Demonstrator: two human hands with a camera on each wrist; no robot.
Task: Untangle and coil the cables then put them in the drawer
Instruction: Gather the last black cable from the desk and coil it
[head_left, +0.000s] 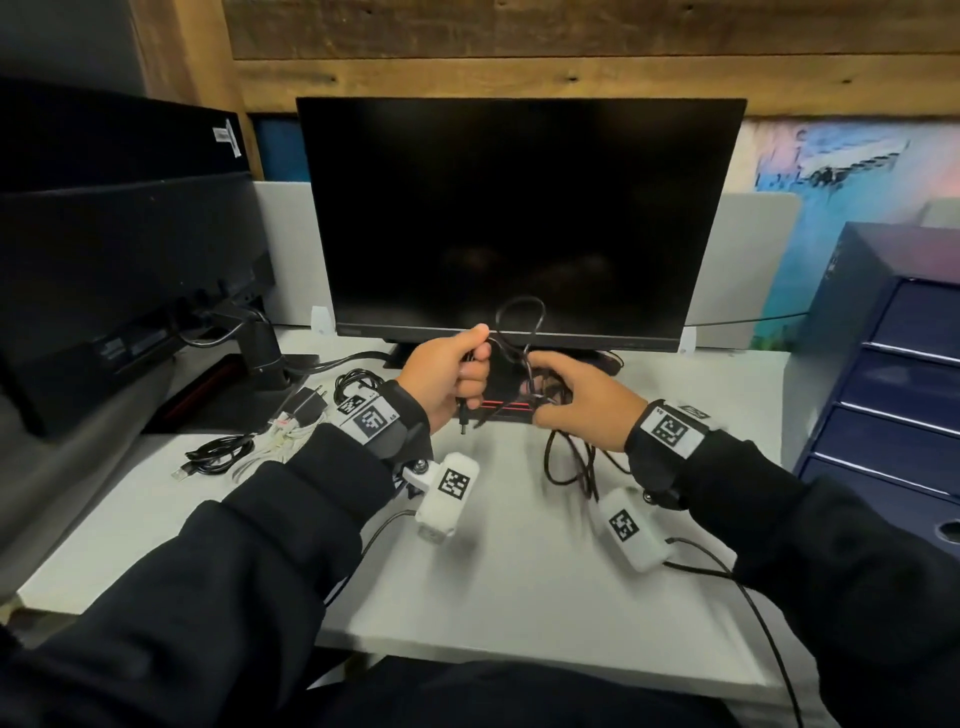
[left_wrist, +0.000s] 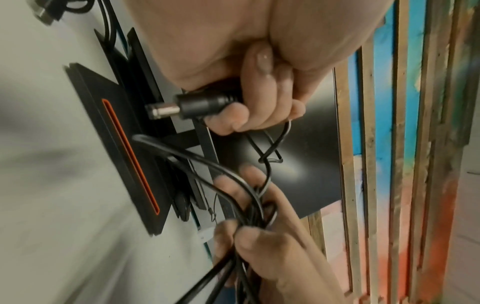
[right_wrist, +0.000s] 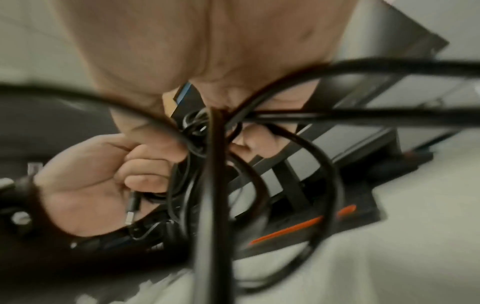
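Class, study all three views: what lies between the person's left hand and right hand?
A thin black cable spans the gap between the left hand and the right hand, twisted and looped. The left wrist view shows this best.

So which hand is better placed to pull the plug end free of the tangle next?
Left, probably. The left hand already grips the barrel plug end of the black cable, which loops up before the monitor. The right hand pinches the bunched strands, so it suits anchoring.
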